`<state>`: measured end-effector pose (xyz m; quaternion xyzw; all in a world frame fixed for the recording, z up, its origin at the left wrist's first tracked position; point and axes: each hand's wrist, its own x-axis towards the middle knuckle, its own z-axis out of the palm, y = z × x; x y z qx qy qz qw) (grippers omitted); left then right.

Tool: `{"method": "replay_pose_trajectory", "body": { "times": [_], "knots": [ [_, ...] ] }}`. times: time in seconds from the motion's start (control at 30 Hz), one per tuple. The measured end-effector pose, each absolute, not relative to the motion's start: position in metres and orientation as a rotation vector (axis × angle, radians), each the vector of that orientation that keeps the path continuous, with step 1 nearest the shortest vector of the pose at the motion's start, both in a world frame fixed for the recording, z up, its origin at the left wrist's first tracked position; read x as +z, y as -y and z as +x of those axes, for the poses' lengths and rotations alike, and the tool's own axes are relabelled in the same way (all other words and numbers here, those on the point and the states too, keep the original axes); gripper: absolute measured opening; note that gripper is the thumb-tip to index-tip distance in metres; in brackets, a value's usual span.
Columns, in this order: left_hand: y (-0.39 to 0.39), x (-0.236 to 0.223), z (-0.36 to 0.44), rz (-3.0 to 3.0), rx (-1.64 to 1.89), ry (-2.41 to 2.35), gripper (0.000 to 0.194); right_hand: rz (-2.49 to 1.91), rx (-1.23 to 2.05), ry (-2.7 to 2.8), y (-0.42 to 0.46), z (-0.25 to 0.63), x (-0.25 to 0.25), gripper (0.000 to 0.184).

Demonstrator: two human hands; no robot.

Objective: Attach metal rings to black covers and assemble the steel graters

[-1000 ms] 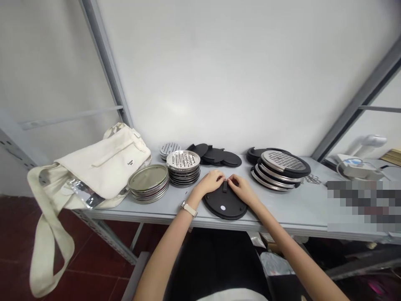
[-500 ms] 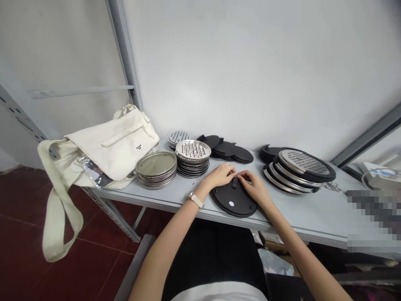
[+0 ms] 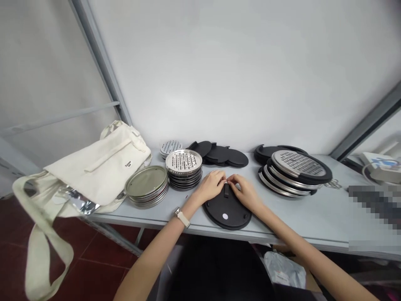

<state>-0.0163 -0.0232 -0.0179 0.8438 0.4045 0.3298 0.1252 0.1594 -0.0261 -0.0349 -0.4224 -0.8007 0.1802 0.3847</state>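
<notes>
A round black plastic disc [image 3: 228,213] lies flat near the shelf's front edge. Its face carries a white round sticker [image 3: 225,216], small knobs and a short black tab [image 3: 226,191] near the far edge. Both hands meet at the tab's far end. My left hand [image 3: 213,184] is closed in a pinch there, with a light-banded watch on its wrist. From the other side, my right hand [image 3: 241,188] pinches at the same spot. A tiny shiny bit shows between the fingertips, too small to make out.
Left of the disc stand stacked metal grater plates [image 3: 184,162] and olive-green round plates [image 3: 146,181]. Black discs [image 3: 219,154] lie behind. At right is a pile of graters in black frames [image 3: 294,171], with metal rings [image 3: 333,183] beside it. A cream bag [image 3: 106,167] sits far left.
The view has shifted, so the shelf's contents sit a little lower and mostly further left. Both hands stay pinched at the disc's tab, with only slight finger movement.
</notes>
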Motion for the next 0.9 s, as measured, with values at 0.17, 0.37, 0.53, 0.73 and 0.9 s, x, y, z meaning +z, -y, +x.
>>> {"method": "replay_pose_trajectory", "body": {
  "times": [0.17,0.37,0.53,0.73,0.9],
  "knots": [
    [0.013,-0.011,-0.019,2.545,0.836,-1.381,0.012,-1.034,0.463,2.095,0.007,0.15,-0.028,0.012],
    [0.004,-0.008,-0.021,2.621,0.698,-1.616,0.021,-0.945,0.551,2.136,-0.022,0.14,-0.019,0.014],
    [0.004,-0.01,-0.018,2.6,0.586,-1.665,0.025,-0.957,0.718,2.095,-0.029,0.141,-0.02,0.013],
    [0.007,-0.007,-0.015,2.514,0.488,-1.678,0.029,-0.968,0.854,2.005,-0.027,0.145,-0.021,0.013],
    [0.012,-0.008,-0.017,2.483,0.538,-1.585,0.028,-0.974,0.938,1.976,-0.025,0.147,-0.02,0.013]
  ]
}}
